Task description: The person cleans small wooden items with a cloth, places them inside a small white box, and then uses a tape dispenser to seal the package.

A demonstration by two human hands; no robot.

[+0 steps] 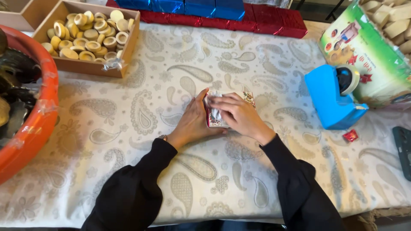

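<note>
1. We see both of our hands at the centre of a table covered by a cream paisley cloth (171, 171), pressed together on one small packet (216, 115).
2. Our left hand (192, 122) lies flat against the packet's left side with fingers together and extended, steadying it, not clenched.
3. Our right hand (239, 115) rests over the packet's top, fingers curved down and pinching the wrapping at its upper left corner.
4. The packet sits between the two hands; it shows shiny patterned wrapping with red edges and a pale, crinkled fold. We judge the wrapping to be partly done: paper is around the object, but the fold under our fingers looks loose and unsealed.
5. At three o'clock from the hands stands one blue tape dispenser (332, 100), apart from both hands. We cannot see any tape on the packet.
6. At four o'clock lies one small red scrap (350, 135) of wrapper.
7. At ten o'clock sits one open cardboard box (85, 66) heaped with round pale pucks (87, 32), too many and too piled to count exactly; several dozen by our judgement.
8. At twelve o'clock a row of wrapped blocks runs along the far edge: about four blue blocks (184, 6) and several red blocks (265, 21), their seams unclear.
9. At nine o'clock is one orange tub (40, 119); at two o'clock, one green printed carton (372, 55).
</note>
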